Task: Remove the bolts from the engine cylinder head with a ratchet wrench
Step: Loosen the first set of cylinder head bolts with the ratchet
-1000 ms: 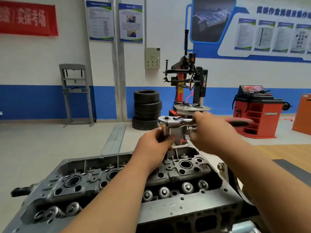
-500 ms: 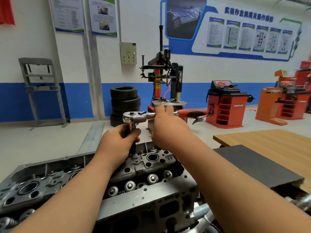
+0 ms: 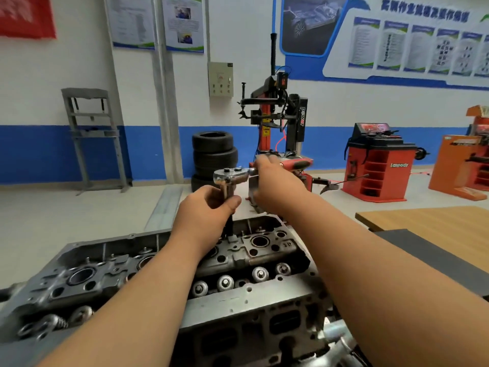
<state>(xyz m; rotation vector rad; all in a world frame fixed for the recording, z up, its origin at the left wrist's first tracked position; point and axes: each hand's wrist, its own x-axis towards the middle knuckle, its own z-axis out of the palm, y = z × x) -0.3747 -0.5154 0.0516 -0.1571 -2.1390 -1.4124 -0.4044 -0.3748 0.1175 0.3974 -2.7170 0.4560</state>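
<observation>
In a training workshop, a person is working a ratchet wrench (image 3: pixel 232 174) over an engine cylinder head (image 3: pixel 158 263) that is lying across the foreground. The left hand (image 3: pixel 209 210) is curling round the upright extension bar (image 3: pixel 229 229) just under the wrench's chrome head. The right hand (image 3: pixel 275 184) is gripping the shank where the red handle begins. The bar's lower end is sitting on the far right part of the cylinder head. A wooden desk (image 3: pixel 428 226) with a dark mat (image 3: pixel 428 258) is standing to the right. Behind, on the pale floor (image 3: pixel 53 221), stacked tyres (image 3: pixel 214 152), a red tyre changer (image 3: pixel 277 115) and a red wheel balancer (image 3: pixel 378 165) are lining a white wall with a blue band (image 3: pixel 31 152), with posters (image 3: pixel 182 22) hanging above.
</observation>
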